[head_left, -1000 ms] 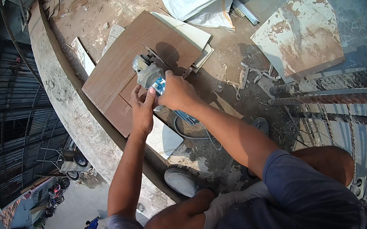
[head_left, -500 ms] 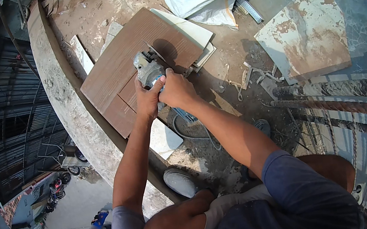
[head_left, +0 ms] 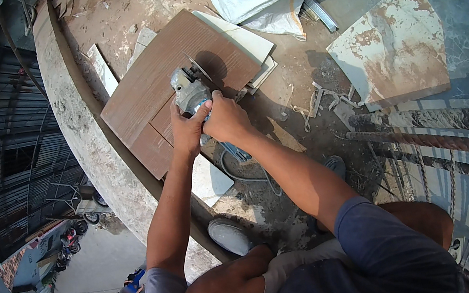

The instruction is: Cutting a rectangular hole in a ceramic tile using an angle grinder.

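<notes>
Grey metal, dusty and scuffed, makes up the blocky head of the angle grinder (head_left: pixel 192 92) that I hold at the upper centre of the frame, a narrow blue band showing by my thumbs. I judge it heavy for its size, with most of the weight toward the head, and rigid all through; dust could make the casing a little slippery. The thin, round cutting disc (head_left: pixel 199 68), seen nearly edge-on, looks like the part most easily chipped or bent, so the place to grip is the rounded barrel behind the head, clear of that edge.

My left hand (head_left: pixel 187 130) curls around the barrel's left side, thumb laid across the top. My right hand (head_left: pixel 226 118) closes over it from the right; its hidden fingers leave me unable to tell how far they wrap. The two hands press together at the thumbs.

Below the tool lies a broad brown, wood-grained slab (head_left: pixel 157 66), probably stiff and brittle; I cannot tell whether the disc touches it. White flat tiles (head_left: pixel 242 38) poke out under its upper-right edge. A thin grey cable (head_left: pixel 246 179) loops near the frame's centre, beneath my right forearm.
</notes>
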Demonstrator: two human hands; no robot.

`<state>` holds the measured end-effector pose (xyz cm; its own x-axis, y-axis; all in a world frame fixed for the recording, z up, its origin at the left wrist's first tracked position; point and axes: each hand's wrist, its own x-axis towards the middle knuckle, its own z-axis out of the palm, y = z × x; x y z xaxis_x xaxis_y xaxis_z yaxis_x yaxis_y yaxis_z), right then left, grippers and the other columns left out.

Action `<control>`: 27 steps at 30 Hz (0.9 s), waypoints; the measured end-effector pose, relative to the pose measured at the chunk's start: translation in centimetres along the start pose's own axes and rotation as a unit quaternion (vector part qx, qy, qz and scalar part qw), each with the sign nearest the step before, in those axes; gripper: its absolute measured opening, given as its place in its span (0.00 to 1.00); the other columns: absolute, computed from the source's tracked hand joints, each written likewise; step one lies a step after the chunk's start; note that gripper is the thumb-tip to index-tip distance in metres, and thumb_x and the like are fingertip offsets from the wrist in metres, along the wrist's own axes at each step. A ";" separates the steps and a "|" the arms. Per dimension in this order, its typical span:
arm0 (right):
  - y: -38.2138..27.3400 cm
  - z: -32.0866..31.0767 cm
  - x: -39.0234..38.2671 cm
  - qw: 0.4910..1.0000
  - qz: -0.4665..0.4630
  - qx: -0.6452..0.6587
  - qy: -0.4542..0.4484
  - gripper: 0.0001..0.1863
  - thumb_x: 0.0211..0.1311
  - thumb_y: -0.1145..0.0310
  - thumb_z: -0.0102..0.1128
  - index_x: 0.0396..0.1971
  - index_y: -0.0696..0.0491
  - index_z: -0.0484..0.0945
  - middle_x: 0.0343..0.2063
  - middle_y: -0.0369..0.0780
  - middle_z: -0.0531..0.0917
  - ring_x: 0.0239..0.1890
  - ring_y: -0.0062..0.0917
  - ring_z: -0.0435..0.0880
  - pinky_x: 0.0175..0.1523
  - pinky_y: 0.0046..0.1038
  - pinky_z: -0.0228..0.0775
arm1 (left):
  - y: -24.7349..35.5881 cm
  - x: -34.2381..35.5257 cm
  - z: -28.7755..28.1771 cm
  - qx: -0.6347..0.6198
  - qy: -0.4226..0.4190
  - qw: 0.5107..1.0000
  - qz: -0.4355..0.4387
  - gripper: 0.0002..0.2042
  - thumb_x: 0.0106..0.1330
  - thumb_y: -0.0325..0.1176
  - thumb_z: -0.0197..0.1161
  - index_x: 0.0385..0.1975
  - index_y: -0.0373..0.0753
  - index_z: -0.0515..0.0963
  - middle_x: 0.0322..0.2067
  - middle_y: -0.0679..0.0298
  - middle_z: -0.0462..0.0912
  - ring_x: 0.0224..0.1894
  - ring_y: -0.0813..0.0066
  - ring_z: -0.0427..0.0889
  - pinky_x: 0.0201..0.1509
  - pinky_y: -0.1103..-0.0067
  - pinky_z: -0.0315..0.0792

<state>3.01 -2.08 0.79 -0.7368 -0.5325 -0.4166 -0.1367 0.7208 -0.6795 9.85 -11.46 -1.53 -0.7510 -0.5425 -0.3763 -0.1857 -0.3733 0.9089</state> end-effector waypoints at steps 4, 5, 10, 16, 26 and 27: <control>-0.2 0.1 0.0 1.000 0.002 -0.002 -0.004 0.20 0.53 0.66 0.58 0.43 0.62 0.68 0.39 0.57 0.81 0.46 0.52 0.80 0.50 0.48 0.73 | -0.4 0.3 -0.4 0.009 0.003 1.000 0.016 0.37 0.55 0.36 0.75 0.59 0.32 0.59 0.48 0.50 0.76 0.48 0.64 0.79 0.50 0.72 0.75; -0.2 0.0 0.0 1.000 0.002 -0.003 -0.005 0.20 0.53 0.66 0.58 0.43 0.62 0.68 0.39 0.57 0.81 0.46 0.52 0.80 0.50 0.48 0.73 | -0.5 0.3 -0.5 0.012 0.003 1.000 0.023 0.37 0.55 0.36 0.75 0.59 0.32 0.59 0.48 0.50 0.76 0.48 0.64 0.79 0.50 0.73 0.75; -0.3 -0.2 0.1 1.000 0.013 -0.010 -0.010 0.22 0.53 0.65 0.59 0.44 0.62 0.68 0.40 0.57 0.81 0.47 0.51 0.80 0.51 0.47 0.73 | -0.6 0.3 -0.3 0.010 0.000 1.000 0.020 0.38 0.55 0.36 0.75 0.60 0.30 0.58 0.48 0.49 0.76 0.47 0.63 0.79 0.50 0.73 0.75; -0.4 -0.3 0.0 1.000 0.015 -0.005 -0.010 0.21 0.53 0.65 0.59 0.44 0.62 0.68 0.40 0.57 0.81 0.47 0.51 0.80 0.51 0.47 0.73 | -0.6 0.4 -0.4 0.012 0.008 1.000 0.018 0.38 0.55 0.36 0.75 0.59 0.30 0.58 0.48 0.48 0.76 0.47 0.63 0.79 0.49 0.72 0.76; -0.5 -0.4 0.2 0.999 0.038 0.002 -0.035 0.28 0.47 0.66 0.64 0.48 0.61 0.67 0.44 0.57 0.79 0.50 0.52 0.78 0.55 0.45 0.71 | -0.8 0.4 -0.3 -0.026 0.012 1.000 0.007 0.37 0.53 0.32 0.76 0.59 0.31 0.60 0.48 0.51 0.76 0.48 0.64 0.78 0.50 0.72 0.76; -0.5 -0.4 0.2 0.999 0.038 0.001 -0.034 0.27 0.47 0.66 0.64 0.48 0.61 0.67 0.44 0.58 0.79 0.50 0.52 0.78 0.55 0.46 0.72 | -0.9 0.4 -0.4 -0.026 0.012 1.000 0.005 0.37 0.53 0.32 0.76 0.59 0.31 0.60 0.48 0.51 0.76 0.48 0.64 0.78 0.50 0.72 0.76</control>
<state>2.72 -2.38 1.30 -0.6984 -0.5050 -0.5072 -0.0802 0.7594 -0.6456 9.93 -11.62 -2.59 -0.7366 -0.5649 -0.3720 -0.1446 -0.4057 0.9025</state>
